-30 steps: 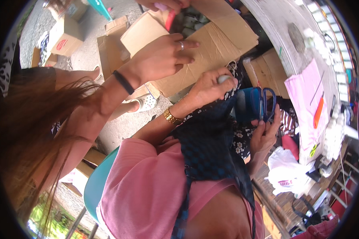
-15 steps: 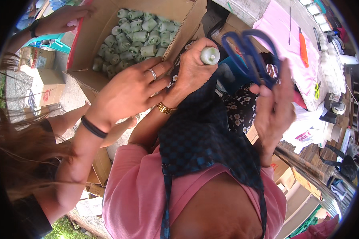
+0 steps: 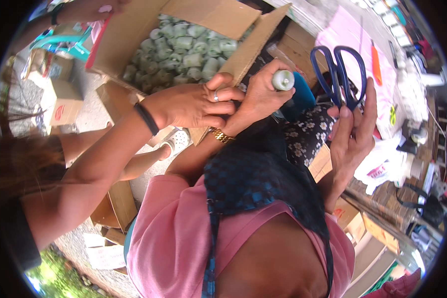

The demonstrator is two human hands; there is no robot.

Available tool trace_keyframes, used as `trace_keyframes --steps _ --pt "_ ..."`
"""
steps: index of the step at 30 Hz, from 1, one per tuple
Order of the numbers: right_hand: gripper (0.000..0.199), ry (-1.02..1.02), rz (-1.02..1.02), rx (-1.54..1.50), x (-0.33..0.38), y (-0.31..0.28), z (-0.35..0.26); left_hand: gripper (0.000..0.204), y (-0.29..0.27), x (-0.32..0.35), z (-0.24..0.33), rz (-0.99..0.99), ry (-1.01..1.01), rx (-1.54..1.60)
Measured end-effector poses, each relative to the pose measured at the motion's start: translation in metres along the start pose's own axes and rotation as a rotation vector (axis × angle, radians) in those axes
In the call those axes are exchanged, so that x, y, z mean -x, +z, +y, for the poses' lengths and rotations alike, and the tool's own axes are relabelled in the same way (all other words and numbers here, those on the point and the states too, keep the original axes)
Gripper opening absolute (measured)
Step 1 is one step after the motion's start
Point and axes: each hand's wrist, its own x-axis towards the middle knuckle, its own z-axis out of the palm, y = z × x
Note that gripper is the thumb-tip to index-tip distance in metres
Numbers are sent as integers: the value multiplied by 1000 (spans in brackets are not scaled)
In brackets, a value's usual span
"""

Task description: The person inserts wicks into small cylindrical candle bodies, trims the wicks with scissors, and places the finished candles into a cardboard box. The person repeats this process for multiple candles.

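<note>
My left hand (image 3: 260, 97), with a gold bracelet at the wrist, is closed around a small bottle with a pale green cap (image 3: 283, 79). A co-worker's hand (image 3: 193, 105), wearing a ring and a black wristband, lies against my left hand and wrist. My right hand (image 3: 352, 134) is raised at the right and holds blue-handled scissors (image 3: 338, 69) by the handles, fingers stretched upward. Just behind my left hand stands an open cardboard box (image 3: 251, 52) filled with several pale green wrapped rolls (image 3: 184, 47).
A pink sheet (image 3: 342, 35) with an orange pen (image 3: 376, 54) covers the table at the upper right, beside white bags (image 3: 382, 166). Smaller cardboard boxes (image 3: 59, 104) sit on the ground at left. Another person's hand (image 3: 92, 7) reaches in at top left.
The view has swung so the box of green rolls fills the top. The co-worker's hand has stayed against my left hand. My right hand with the scissors has risen and spread.
</note>
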Motion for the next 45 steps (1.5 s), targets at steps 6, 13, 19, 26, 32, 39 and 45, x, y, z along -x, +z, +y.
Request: trace_keyframes --steps 6,13,19,26,32,39,45 --pt "47 133 166 264 -34 -44 71 38 18 15 -9 -225 -333 419" --pt "43 340 165 1045 -101 -112 221 32 37 38 -2 -425 -500 454" --pt "39 269 25 1209 -132 -144 335 40 26 26 22 -697 -340 -17" --pt "29 74 182 1188 -121 -104 260 46 10 32 21 -642 -82 -563" --pt "26 279 -149 -250 -36 -27 124 42 8 17 25 -544 126 -696" --pt "46 347 -543 -1017 3 39 83 41 4 -11 47 -215 213 -561" --pt "50 458 -588 -1127 -6 36 56 37 2 -12 64 -217 115 -417"
